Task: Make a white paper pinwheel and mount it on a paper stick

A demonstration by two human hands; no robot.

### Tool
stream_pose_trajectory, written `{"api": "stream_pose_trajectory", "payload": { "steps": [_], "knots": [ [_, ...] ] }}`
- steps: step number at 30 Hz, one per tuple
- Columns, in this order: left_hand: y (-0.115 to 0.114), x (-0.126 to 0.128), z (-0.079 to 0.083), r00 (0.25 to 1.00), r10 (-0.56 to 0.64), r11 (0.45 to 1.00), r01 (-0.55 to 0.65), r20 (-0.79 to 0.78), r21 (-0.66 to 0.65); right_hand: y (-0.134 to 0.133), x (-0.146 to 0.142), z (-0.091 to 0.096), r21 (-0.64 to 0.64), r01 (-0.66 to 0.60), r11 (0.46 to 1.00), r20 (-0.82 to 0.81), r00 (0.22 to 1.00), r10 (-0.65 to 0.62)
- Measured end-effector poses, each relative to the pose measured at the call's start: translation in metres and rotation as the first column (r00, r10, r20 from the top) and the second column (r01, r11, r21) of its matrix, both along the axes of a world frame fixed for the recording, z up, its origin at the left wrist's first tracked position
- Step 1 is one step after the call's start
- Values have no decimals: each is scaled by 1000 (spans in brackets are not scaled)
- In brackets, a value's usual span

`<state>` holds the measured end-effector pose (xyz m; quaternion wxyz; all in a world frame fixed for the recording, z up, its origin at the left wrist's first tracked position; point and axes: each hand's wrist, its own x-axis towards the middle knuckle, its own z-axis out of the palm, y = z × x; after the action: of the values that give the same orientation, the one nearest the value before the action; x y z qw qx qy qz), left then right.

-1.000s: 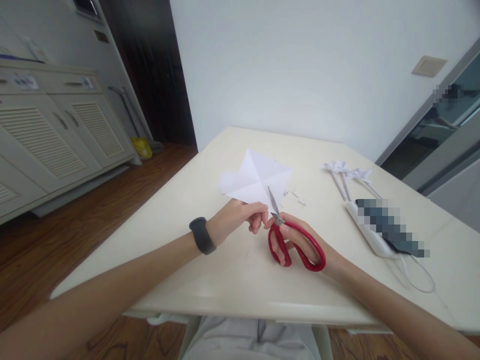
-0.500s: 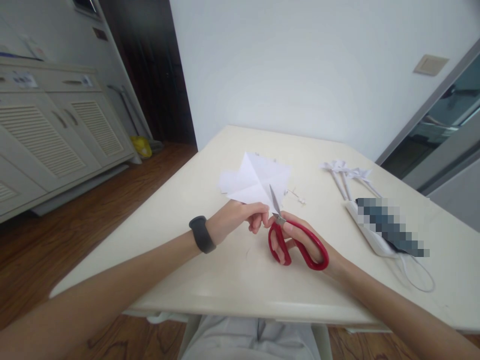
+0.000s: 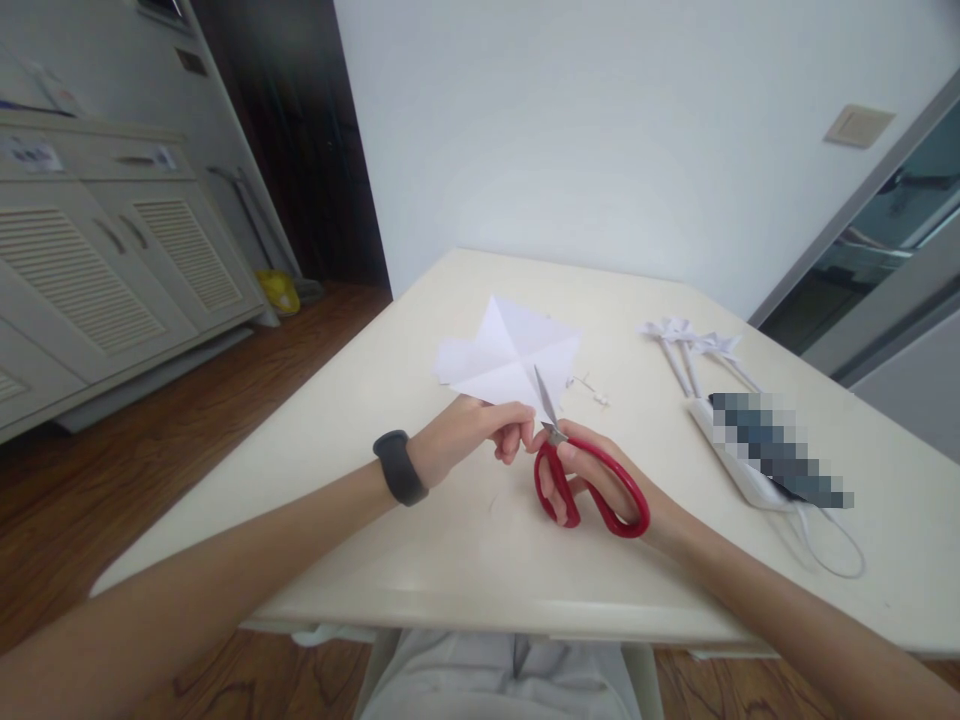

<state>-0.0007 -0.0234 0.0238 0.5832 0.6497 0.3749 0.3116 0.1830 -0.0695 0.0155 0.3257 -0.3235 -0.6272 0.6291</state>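
Note:
My left hand [image 3: 484, 428], with a dark band on its wrist, pinches the near edge of a creased white sheet of paper [image 3: 501, 352]. Fold lines cross near the middle of the sheet. A pair of red-handled scissors [image 3: 628, 502] is in my right hand [image 3: 592, 465], its fingers through the handle loops. The blades are spread and reach over the right part of the paper, pointing away from me. Both hands are close together above the table. Another piece of white paper [image 3: 452, 360] lies under the sheet's left side.
Small paper scraps [image 3: 589, 388] lie right of the sheet. Several white paper flowers on stems [image 3: 679, 345] rest farther right, beside a white object with a cord [image 3: 739, 470], partly pixelated. A wall [image 3: 600, 150] borders the table's [image 3: 360, 560] far side.
The paper has tilted slightly, so its crossing folds show more plainly. The scissors and both hands stay nearly where they were; the whole view has shifted a little.

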Motion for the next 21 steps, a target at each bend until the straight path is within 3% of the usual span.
{"api": "stream_pose_trajectory", "payload": {
  "steps": [21],
  "knots": [
    [1,2,2,999,38,997,-40,26,71,5,0,-13,24,23,999,-20,1000,-22]
  ]
}}
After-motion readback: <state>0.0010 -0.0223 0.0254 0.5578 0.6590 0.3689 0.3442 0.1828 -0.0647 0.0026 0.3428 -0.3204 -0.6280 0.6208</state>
